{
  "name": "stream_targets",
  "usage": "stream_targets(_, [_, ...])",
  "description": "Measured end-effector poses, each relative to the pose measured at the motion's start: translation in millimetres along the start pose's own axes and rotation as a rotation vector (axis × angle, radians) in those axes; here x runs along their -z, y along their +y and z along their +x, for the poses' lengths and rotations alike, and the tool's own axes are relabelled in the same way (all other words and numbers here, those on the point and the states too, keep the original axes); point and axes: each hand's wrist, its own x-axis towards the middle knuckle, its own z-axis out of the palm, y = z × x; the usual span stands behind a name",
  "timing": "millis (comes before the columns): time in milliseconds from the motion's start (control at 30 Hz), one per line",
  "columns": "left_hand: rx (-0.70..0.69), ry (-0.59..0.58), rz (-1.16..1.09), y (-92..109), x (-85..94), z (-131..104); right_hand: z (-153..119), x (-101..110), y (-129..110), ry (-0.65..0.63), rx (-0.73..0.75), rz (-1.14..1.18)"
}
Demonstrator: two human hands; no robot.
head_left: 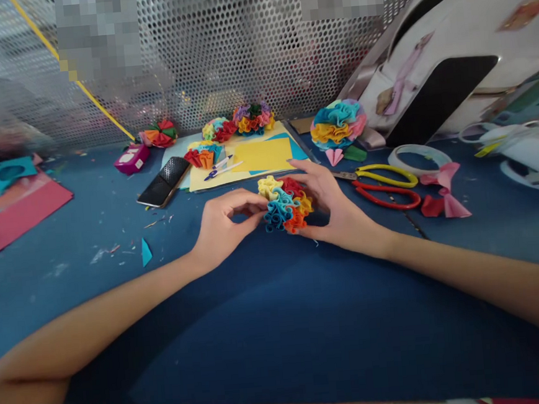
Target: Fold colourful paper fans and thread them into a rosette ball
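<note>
A ruffled paper ball (286, 202) in cream, red, yellow, orange and blue is held between both hands over the blue table (261, 327). My left hand (227, 225) pinches its left edge with thumb and index finger. Curved round its right side is my right hand (333, 206), thumb below and fingers above; part of the ball is hidden behind these fingers. Just right of that hand lie scissors (384, 186) with yellow and red handles. Behind the ball are yellow paper sheets (263, 155) with pens (222, 167) on top.
More ruffled paper pieces (338, 124) stand along the perforated metal screen (239, 49). A phone (164, 182) and a purple box (132, 158) lie to the left, near pink paper (23, 212). At right are a tape roll (418, 159), pink paper bows (454, 205) and a pale backpack (461, 31).
</note>
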Motion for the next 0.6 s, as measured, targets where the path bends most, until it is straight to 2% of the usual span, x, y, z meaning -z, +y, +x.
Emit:
stream_targets(67, [0.079,-0.016,-0.058,-0.5,-1.3,-3.4,-1.8,-0.9,2.8,0.003,0.002,0.012])
stream_targets(167, [0.115,-0.019,-0.082,0.6,-0.8,-6.6,-3.2,-0.6,4.8,0.020,0.028,-0.022])
stream_targets(400, [-0.035,-0.122,0.003,-1.0,0.6,-8.1,-2.0,-0.1,1.7,0.029,-0.002,-0.027])
stream_targets(600, [-0.062,-0.103,0.094,1.3,1.4,-7.1,-1.4,0.3,2.1,0.011,-0.028,-0.034])
